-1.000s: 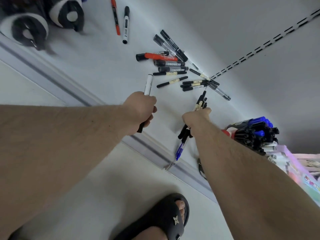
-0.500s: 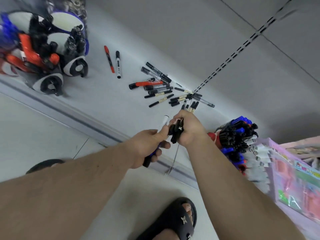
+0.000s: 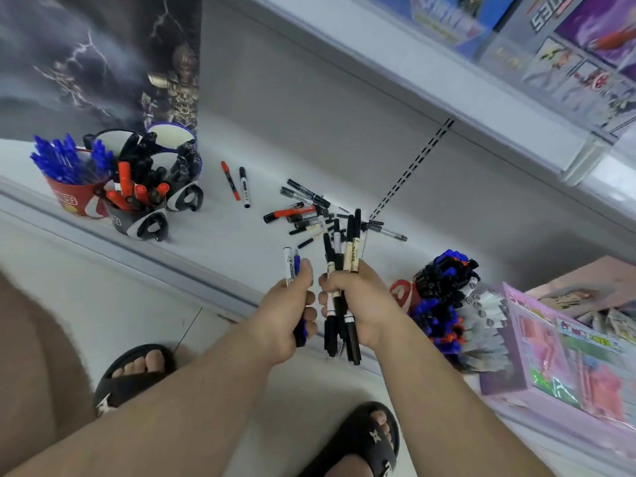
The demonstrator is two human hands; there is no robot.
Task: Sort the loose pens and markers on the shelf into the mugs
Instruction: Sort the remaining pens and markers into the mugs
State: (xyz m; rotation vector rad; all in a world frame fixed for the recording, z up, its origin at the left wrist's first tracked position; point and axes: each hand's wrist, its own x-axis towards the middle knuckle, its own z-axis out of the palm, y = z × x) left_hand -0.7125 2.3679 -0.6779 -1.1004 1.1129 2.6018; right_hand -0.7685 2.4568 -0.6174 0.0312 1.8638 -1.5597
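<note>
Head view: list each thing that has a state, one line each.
left hand: grips a white marker and a blue pen
right hand: grips a bundle of black pens
red mug: upright, full of blue pens
loose pens: lying flat on shelf

I'm looking down at a white shelf (image 3: pixel 220 242) with a grey strip along its front edge. Behind it a pale grey back panel (image 3: pixel 309 108) rises, with a slotted black upright (image 3: pixel 409 170) running toward one o'clock. At eleven o'clock stands a dark poster board (image 3: pixel 86 53) with lightning. At one o'clock an upper shelf (image 3: pixel 447 74) carries colourful boxed goods. A pink boxed toy (image 3: pixel 557 352) sits at four o'clock. Below me is a pale tiled floor (image 3: pixel 113 304). The light is even.
</note>
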